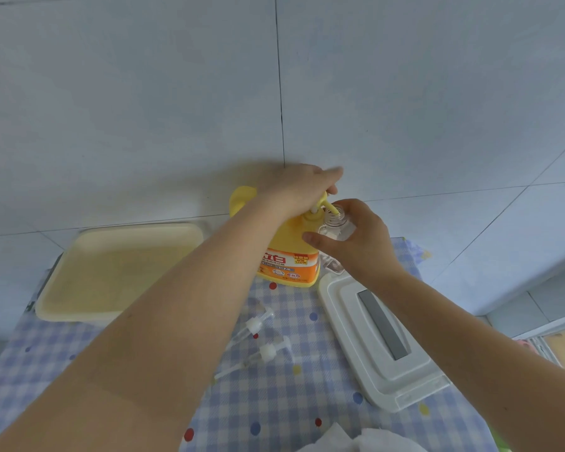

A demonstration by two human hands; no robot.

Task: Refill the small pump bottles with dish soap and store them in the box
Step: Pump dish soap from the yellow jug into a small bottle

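At frame centre, the left hand (294,187) presses the yellow dish soap bottle (289,252) pump. The right hand (356,239) grips a small clear bottle (335,223), its open neck under the spout.

The only readable writing stands on the yellow dish soap bottle (287,256), at about twelve o'clock on the checked tablecloth. Its orange front label (289,265) carries two large red Chinese characters, "立白", on a white band; the first one is partly hidden by the forearm in front. To the right of them, at three o'clock on the label, a small yellow patch shows "120", with tiny characters around it that are too small for reading. Under the brand name run lines of small white print and a round emblem, all blurred. Nothing else in view shows readable writing.
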